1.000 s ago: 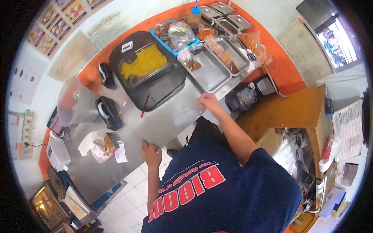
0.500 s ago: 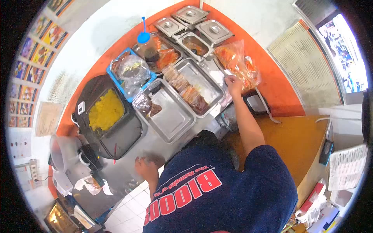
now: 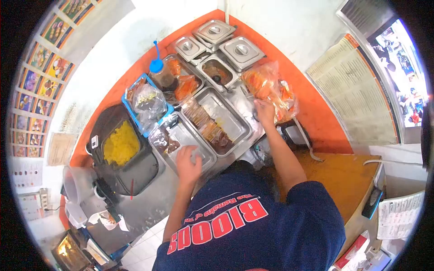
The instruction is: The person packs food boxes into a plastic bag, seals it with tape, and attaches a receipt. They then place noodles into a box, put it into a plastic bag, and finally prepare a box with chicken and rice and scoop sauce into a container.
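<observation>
My left hand is over the shallow steel tray, its fingers stretched and apart, holding nothing. Dark brown meat pieces and crumpled plastic wrap lie at that tray's left end. Farther right, my right hand is closed beside the clear plastic bag of orange food; what its fingers hold, if anything, is too small to make out. Between the hands stands a second steel tray with a row of wrapped food portions and dark meat at its near end.
A black container of yellow rice stands at left. Behind are a blue tray with bagged food, a blue-topped squeeze bottle, an uncovered steel pan and lidded pans. A brown wooden surface lies to the right.
My left hand has moved from near the counter's front edge up over the shallow tray. My right hand has shifted slightly down and left, beside the orange food bag. The view has tilted a little.
</observation>
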The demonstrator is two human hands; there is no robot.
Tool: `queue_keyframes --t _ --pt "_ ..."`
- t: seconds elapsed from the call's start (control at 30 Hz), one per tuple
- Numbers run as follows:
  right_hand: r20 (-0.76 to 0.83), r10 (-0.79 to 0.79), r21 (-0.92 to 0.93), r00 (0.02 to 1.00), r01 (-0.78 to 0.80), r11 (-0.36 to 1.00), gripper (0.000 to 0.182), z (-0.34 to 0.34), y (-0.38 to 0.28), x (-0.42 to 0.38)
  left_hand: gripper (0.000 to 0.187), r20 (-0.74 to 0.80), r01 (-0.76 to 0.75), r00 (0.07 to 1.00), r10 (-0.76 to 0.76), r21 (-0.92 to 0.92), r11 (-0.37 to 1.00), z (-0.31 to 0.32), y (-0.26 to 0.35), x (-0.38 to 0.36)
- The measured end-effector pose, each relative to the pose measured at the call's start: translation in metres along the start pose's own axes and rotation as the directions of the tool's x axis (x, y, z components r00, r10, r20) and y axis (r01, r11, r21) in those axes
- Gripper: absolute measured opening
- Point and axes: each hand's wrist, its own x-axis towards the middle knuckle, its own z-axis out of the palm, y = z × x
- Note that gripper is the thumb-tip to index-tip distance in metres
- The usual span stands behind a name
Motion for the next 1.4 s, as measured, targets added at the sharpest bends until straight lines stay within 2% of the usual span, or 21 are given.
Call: queue_keyframes --t 0.03,0.17,0.23,0.27,0.33,0.37,0.47,0.53,0.57,0.6,0.67,0.73,0.8,0.87,0.93,1.0,1.13,1.2,1.27,1.33,1.4 --pt "-0.001 0.033 0.092 0.999 -0.033 0.995 0.017 -0.009 -0.012 0.000 0.029 0.091 0.009 0.996 -0.003 -0.066 0.998 0.004 0.015 0.014" --pt "0.064 -0.094 0.240 0.993 0.076 0.968 0.011 -0.049 -0.079 -0.009 0.030 0.123 -0.114 0.981 0.149 -0.253 0.961 0.030 0.064 0.063" --pt "0.397 -0.204 0.379 0.895 0.043 0.925 0.008 -0.068 -0.112 -0.023 0.029 -0.023 -0.280 0.955 0.296 -0.400 0.873 0.045 0.078 0.078" --pt "0.391 -0.215 0.381 0.895 0.055 0.923 0.008 -0.073 -0.126 -0.032 0.029 -0.033 -0.291 0.952 0.303 -0.400 0.869 0.048 0.076 0.081" --pt "0.480 -0.194 0.468 0.856 -0.062 0.881 0.008 -0.080 -0.150 -0.050 0.029 0.336 0.082 0.929 0.155 -0.595 0.799 0.050 0.072 0.087" --pt "0.471 -0.202 0.471 0.859 -0.051 0.881 0.008 -0.085 -0.157 -0.055 0.028 0.435 0.191 0.894 0.111 -0.593 0.782 0.046 0.067 0.085" --pt "0.487 -0.151 0.490 0.860 -0.126 0.862 0.010 -0.088 -0.168 -0.070 0.021 0.470 0.241 0.877 0.097 -0.607 0.757 0.033 0.057 0.073" --pt "0.194 -0.272 0.272 0.943 0.215 0.938 0.016 -0.080 -0.176 -0.080 0.014 0.434 0.192 0.890 0.140 -0.635 0.749 0.022 0.056 0.065" --pt "0.021 -0.211 0.119 0.977 0.207 0.971 0.018 -0.077 -0.183 -0.091 0.013 0.317 0.097 0.940 0.125 -0.602 0.792 0.016 0.056 0.061" --pt "0.006 -0.213 0.109 0.977 0.211 0.971 0.018 -0.072 -0.184 -0.104 0.012 0.192 0.005 0.974 0.122 -0.556 0.831 0.010 0.057 0.057" --pt "0.075 -0.020 0.339 0.997 -0.007 0.941 0.020 -0.059 -0.181 -0.129 0.013 0.147 -0.028 0.981 0.124 -0.531 0.847 0.004 0.048 0.052" --pt "0.261 -0.039 0.313 0.965 -0.046 0.948 0.022 -0.062 -0.224 -0.144 0.015 0.121 -0.049 0.985 0.120 -0.477 0.878 0.002 0.045 0.047" --pt "0.369 0.084 0.439 0.925 -0.253 0.862 0.024 -0.059 -0.239 -0.160 0.018 0.148 -0.062 0.978 0.147 -0.465 0.883 0.001 0.042 0.036" --pt "0.428 0.095 0.421 0.899 -0.291 0.859 0.020 -0.065 -0.239 -0.164 0.018 0.139 -0.099 0.973 0.186 -0.477 0.873 0.008 0.040 0.028" --pt "0.422 0.105 0.376 0.901 -0.279 0.884 0.020 -0.078 -0.237 -0.161 0.017 0.130 -0.132 0.966 0.222 -0.491 0.861 0.012 0.041 0.022" --pt "0.450 -0.019 0.328 0.893 -0.146 0.933 0.022 -0.080 -0.224 -0.159 0.015 0.254 0.058 0.962 0.099 -0.546 0.836 0.010 0.046 0.020" --pt "0.437 -0.061 0.337 0.898 -0.100 0.936 0.026 -0.095 -0.218 -0.145 0.007 0.316 0.077 0.938 0.141 -0.588 0.805 0.005 0.067 0.028" --pt "0.484 -0.080 0.282 0.871 -0.068 0.957 0.029 -0.107 -0.218 -0.125 0.006 0.247 -0.036 0.941 0.233 -0.609 0.792 0.009 0.075 0.035" --pt "0.561 0.014 0.229 0.827 -0.171 0.958 0.029 -0.111 -0.213 -0.101 0.006 0.265 0.004 0.945 0.194 -0.600 0.800 0.017 0.087 0.048" --pt "0.567 0.003 0.236 0.824 -0.166 0.958 0.029 -0.104 -0.183 -0.079 0.005 0.280 0.035 0.945 0.170 -0.604 0.796 0.029 0.106 0.063" --pt "0.526 -0.137 0.350 0.839 -0.067 0.934 0.031 -0.103 -0.155 -0.053 0.006 0.317 0.108 0.943 0.099 -0.575 0.811 0.056 0.099 0.085"
